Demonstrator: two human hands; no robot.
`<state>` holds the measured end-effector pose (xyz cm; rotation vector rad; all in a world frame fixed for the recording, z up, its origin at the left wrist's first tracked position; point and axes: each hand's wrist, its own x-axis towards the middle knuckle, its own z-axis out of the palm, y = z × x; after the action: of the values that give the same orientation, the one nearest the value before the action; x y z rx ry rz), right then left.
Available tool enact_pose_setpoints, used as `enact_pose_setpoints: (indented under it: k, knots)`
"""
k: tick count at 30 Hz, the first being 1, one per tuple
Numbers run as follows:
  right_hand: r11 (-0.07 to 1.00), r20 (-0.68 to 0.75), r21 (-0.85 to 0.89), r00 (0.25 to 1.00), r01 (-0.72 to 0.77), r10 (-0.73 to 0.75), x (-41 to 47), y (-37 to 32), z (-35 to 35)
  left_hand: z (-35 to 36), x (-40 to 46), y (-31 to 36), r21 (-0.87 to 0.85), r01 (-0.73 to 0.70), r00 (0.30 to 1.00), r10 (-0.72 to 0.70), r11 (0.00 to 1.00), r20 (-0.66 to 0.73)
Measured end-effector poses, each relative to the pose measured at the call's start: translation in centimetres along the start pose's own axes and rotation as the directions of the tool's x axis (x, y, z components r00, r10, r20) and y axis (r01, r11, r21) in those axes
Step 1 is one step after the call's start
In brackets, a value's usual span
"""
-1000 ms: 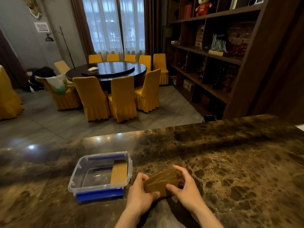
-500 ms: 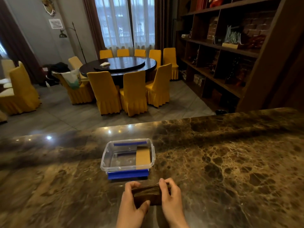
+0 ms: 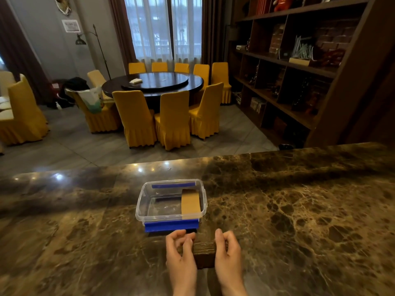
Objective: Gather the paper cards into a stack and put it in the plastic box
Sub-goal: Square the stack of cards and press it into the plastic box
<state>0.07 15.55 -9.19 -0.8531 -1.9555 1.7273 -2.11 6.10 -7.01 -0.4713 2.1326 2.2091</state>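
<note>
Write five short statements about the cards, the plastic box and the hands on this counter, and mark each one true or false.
1. Both hands, left hand and right hand, hold the stack of cards between them. True.
2. The plastic box has its lid on. False: it is open at the top.
3. A brown card already sits inside the box, at its right side. True.
4. The stack is being held above the box. False: it is at the marble counter, nearer the person than the box.
5. The box has red clips. False: its clips are blue.
</note>
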Motion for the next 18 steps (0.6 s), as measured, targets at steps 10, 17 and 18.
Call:
enact_pose_setpoints:
  k: [10,17,18]
  knots:
    - [0.993,0.027,-0.086,0.997,0.078,-0.076,-0.4,0.1,0.1,-0.6,0.2,-0.6,0.172,-0.094,0.994,0.101,0.981,-0.033]
    - [0.995,-0.019,-0.052,0.996,0.083,-0.084,0.1,0.1,0.0,0.4,0.0,-1.0,0.202,-0.092,0.991,0.110,0.975,-0.081]
    - [0.994,-0.025,-0.071,0.996,0.086,-0.088,0.2,0.2,0.0,0.5,0.0,-1.1,0.215,-0.088,0.991,0.107,0.973,-0.076]
